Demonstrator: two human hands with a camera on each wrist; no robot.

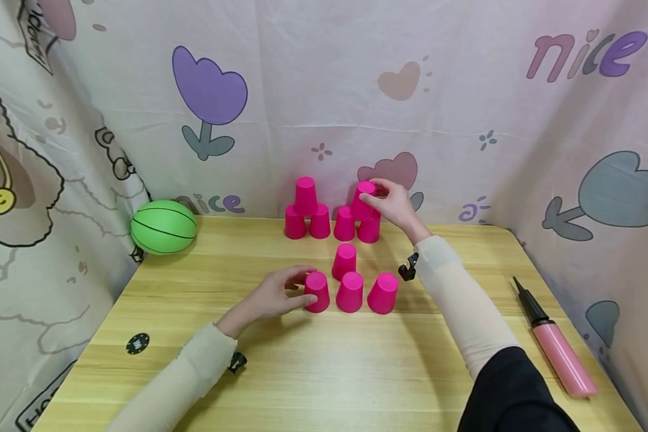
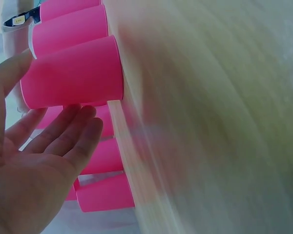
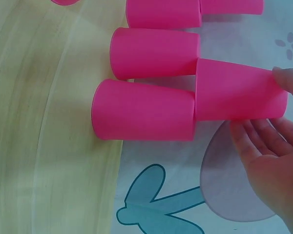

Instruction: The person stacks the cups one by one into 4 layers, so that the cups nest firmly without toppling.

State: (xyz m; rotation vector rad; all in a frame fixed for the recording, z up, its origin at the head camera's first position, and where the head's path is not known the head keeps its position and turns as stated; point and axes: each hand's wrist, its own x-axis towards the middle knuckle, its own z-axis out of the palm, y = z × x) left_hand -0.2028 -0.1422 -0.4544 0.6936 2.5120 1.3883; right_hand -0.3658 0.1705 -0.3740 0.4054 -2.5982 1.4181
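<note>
Pink cups stand upside down on the table in the head view. My right hand [image 1: 394, 207] pinches a pink cup [image 3: 241, 90] between thumb and fingers; that cup rests across two lower cups, one of them the outer cup [image 3: 144, 111]. Beside this stack is another, with one cup [image 1: 305, 196] atop two. Nearer me, my left hand [image 1: 272, 294] has its thumb and fingers about the leftmost cup [image 2: 73, 73] of a front row of three. The middle cup [image 1: 350, 293] and right cup [image 1: 383, 294] stand beside it. Behind them is a single cup [image 1: 344, 261].
A green ball [image 1: 164, 227] sits at the table's back left corner. On the left lies a black round chip [image 1: 137, 344] marked 100. A pink hand pump [image 1: 564, 360] with a black nozzle lies along the right edge. A printed curtain [image 1: 313, 78] hangs behind the wooden table [image 1: 324, 372].
</note>
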